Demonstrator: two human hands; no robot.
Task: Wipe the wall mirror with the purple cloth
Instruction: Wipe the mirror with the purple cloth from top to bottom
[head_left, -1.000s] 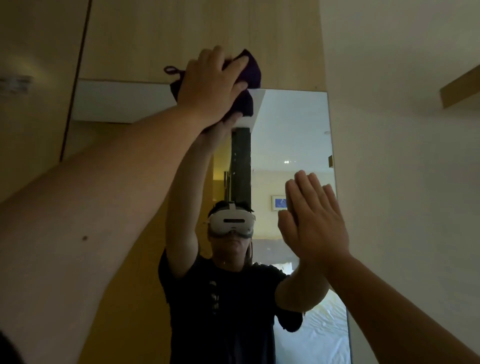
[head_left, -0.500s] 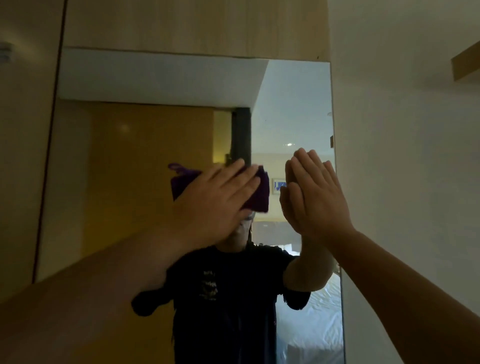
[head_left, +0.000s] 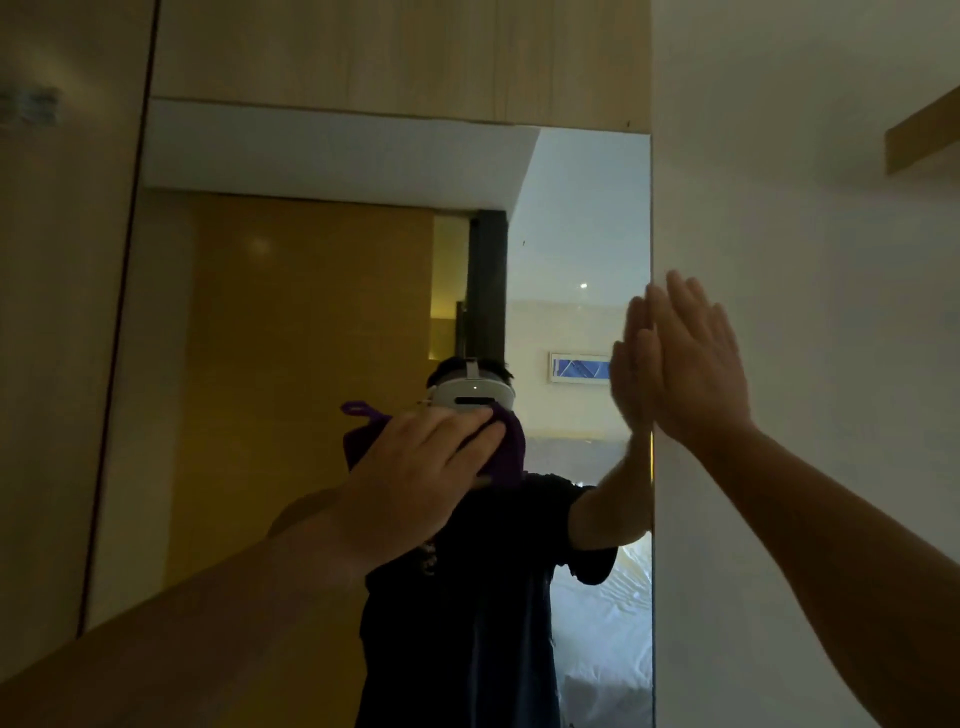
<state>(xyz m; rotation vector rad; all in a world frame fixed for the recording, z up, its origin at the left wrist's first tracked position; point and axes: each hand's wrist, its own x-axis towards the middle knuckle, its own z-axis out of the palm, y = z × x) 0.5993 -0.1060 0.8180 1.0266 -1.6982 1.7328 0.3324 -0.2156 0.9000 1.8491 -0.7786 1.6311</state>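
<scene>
My left hand (head_left: 415, 478) presses the soft, bunched purple cloth (head_left: 506, 452) flat to the tall frameless wall mirror (head_left: 291, 322) near its middle, fingers spread over it, not clenched; it looks light and limp, best held under the whole palm; my right hand (head_left: 691, 374) lies open, holding nothing, against the white wall (head_left: 805, 260) at the mirror's right edge; the glass looks slick and the room is dim.

White wall (head_left: 810, 218), wood panel (head_left: 395, 52) above.

Bare forearms (head_left: 810, 519) — reflection shows white headset (head_left: 472, 392), seemingly black short-sleeved T-shirt (head_left: 467, 597).
</scene>
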